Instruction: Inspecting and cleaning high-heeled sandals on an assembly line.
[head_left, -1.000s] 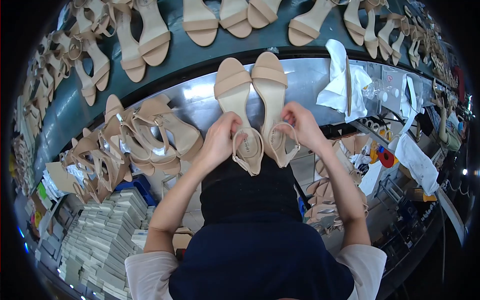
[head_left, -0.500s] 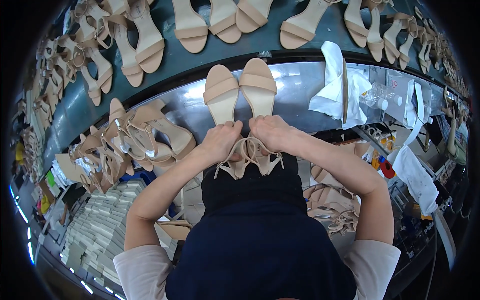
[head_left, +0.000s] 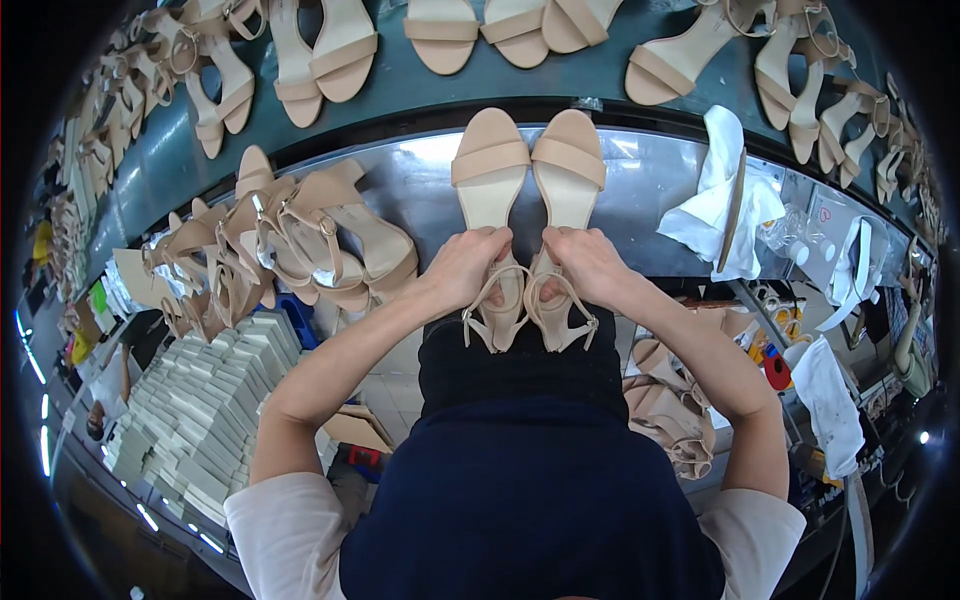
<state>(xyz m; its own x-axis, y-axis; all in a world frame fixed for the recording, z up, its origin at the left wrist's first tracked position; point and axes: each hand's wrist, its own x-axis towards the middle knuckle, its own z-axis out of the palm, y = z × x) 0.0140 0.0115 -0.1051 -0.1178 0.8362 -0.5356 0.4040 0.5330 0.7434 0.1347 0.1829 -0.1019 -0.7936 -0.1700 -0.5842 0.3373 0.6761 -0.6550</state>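
Observation:
Two beige ankle-strap sandals lie side by side in front of me, toes pointing away. My left hand (head_left: 470, 264) is closed round the middle of the left sandal (head_left: 489, 195), and my right hand (head_left: 585, 265) grips the right sandal (head_left: 568, 192) the same way. Their wide toe bands face up over the metal ledge (head_left: 420, 190). The heel ends and thin buckled straps hang near my dark apron (head_left: 530, 480). Part of each sole is hidden by my fingers.
Many more sandals (head_left: 345, 52) rest on a green conveyor belt (head_left: 400, 80) beyond the ledge. A heap of sandals (head_left: 340, 240) is at left, above stacked pale boxes (head_left: 215, 400). White cloth (head_left: 720, 210) and plastic bottles (head_left: 790, 235) lie at right.
The view has shifted, so most things sit differently in the picture. The toes of the two sandals now stand slightly apart. Both hands keep their hold.

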